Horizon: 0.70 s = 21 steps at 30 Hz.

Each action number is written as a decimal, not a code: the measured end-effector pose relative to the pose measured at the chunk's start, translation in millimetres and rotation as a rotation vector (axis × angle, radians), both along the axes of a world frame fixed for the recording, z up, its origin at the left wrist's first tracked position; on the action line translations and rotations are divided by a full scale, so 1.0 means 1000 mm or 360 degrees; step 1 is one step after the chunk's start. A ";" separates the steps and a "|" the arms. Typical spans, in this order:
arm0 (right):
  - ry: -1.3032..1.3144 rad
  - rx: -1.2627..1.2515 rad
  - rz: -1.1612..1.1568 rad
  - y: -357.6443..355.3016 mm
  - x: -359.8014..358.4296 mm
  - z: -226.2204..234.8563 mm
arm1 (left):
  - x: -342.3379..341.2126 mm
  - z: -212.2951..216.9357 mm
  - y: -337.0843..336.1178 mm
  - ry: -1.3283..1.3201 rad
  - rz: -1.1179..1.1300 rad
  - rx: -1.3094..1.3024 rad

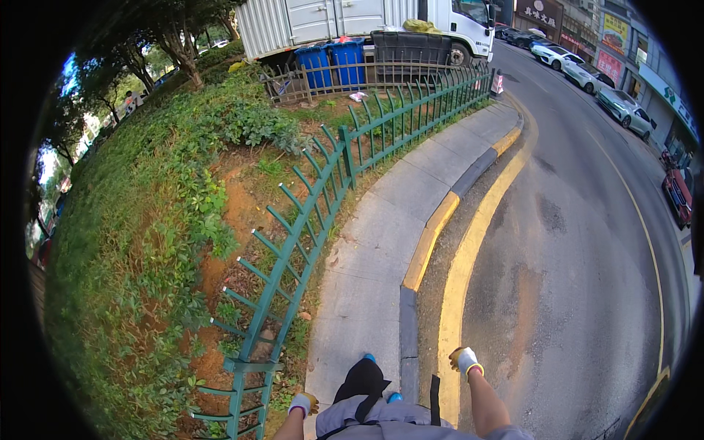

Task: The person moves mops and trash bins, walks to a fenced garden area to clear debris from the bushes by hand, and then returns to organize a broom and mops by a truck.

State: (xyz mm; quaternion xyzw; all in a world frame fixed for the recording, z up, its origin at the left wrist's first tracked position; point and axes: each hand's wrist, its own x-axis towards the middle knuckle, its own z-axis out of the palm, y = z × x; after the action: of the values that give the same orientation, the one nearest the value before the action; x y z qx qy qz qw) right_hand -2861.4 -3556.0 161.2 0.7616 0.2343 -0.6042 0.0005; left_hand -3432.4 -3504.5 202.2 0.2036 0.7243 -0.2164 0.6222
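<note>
My left hand [303, 403], gloved, hangs beside the green fence [293, 249]; I cannot tell its grip. My right hand [465, 360], gloved and loosely curled, holds nothing above the yellow line [469, 249]. The kerb [429, 235] runs ahead. Blue bins [334, 62] and a white truck [352, 22] stand far off.
</note>
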 end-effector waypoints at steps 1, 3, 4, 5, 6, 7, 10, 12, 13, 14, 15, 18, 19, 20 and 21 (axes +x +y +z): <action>-0.0117 0.0177 -0.0084 0.077 -0.012 0.046 | -0.004 -0.006 0.010 0.0110 0.0117 -0.0186; -0.0205 0.0519 -0.0270 0.174 -0.011 0.108 | 0.005 -0.021 0.044 0.0068 -0.0033 -0.0334; -0.0154 0.0658 -0.0350 0.209 0.004 0.107 | 0.016 -0.026 0.071 -0.0040 -0.0281 -0.0316; -0.0128 0.0660 -0.0470 0.232 0.022 0.096 | 0.046 -0.023 0.117 0.0000 -0.0349 -0.0415; -0.0029 0.0664 -0.0586 0.260 0.029 0.086 | 0.048 -0.028 0.161 0.0041 -0.0405 -0.0382; -0.0008 0.0485 -0.0469 0.265 0.081 0.032 | 0.077 -0.043 0.224 -0.0026 -0.0537 -0.0314; -0.0426 0.0283 0.1110 0.236 0.137 -0.053 | 0.166 -0.059 0.355 -0.0101 -0.0542 -0.0091; -0.0126 -0.0205 0.0373 0.297 0.066 0.012 | 0.130 -0.039 0.400 0.0021 0.0007 -0.0096; -0.0065 -0.0133 0.1118 0.259 0.111 -0.045 | 0.190 -0.037 0.471 -0.0103 -0.0139 -0.0003; -0.0101 -0.0209 0.1060 0.237 0.113 -0.052 | 0.232 -0.015 0.508 -0.0145 -0.0438 0.0173; -0.0086 -0.0274 0.0914 0.244 0.108 -0.047 | 0.254 0.010 0.543 -0.0159 -0.0411 0.0383; -0.0065 -0.0361 0.0565 0.290 0.116 -0.042 | 0.323 0.017 0.656 -0.0210 -0.0509 0.0505; -0.0046 -0.0355 0.0504 0.314 0.124 -0.044 | 0.343 0.012 0.693 -0.0283 -0.0523 0.0536; -0.0023 -0.0353 0.0482 0.340 0.131 -0.046 | 0.361 0.007 0.718 -0.0246 -0.0447 0.0518; -0.0014 -0.0345 0.0497 0.369 0.146 -0.050 | 0.376 0.003 0.740 -0.0206 -0.0366 0.0501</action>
State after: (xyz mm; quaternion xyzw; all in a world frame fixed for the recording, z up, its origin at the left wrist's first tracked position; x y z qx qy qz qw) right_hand -2715.3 -3187.1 111.5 0.7141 0.2831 -0.6152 0.1772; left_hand -3056.3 -2764.1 205.0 0.3932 0.6797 -0.1566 0.5990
